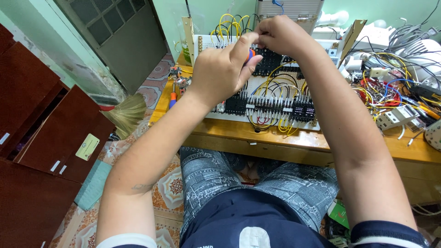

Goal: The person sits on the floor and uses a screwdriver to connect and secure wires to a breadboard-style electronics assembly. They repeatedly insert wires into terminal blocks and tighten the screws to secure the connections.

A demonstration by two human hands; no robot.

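A white wiring panel (275, 87) with rows of black terminal blocks and yellow, blue and red wires stands tilted on a wooden bench (294, 142). My left hand (225, 69) is closed around a screwdriver with an orange handle (250, 54), held against the upper part of the panel. My right hand (280, 34) is just above it, fingers pinched at the wires or terminals near the panel's top; what it pinches is hidden by the fingers.
A tangle of loose wires, connectors and a white power strip (395, 117) covers the bench at the right. A second screwdriver (173, 97) lies at the bench's left end. A straw broom (126, 112) and dark red cabinets (50, 138) stand at left.
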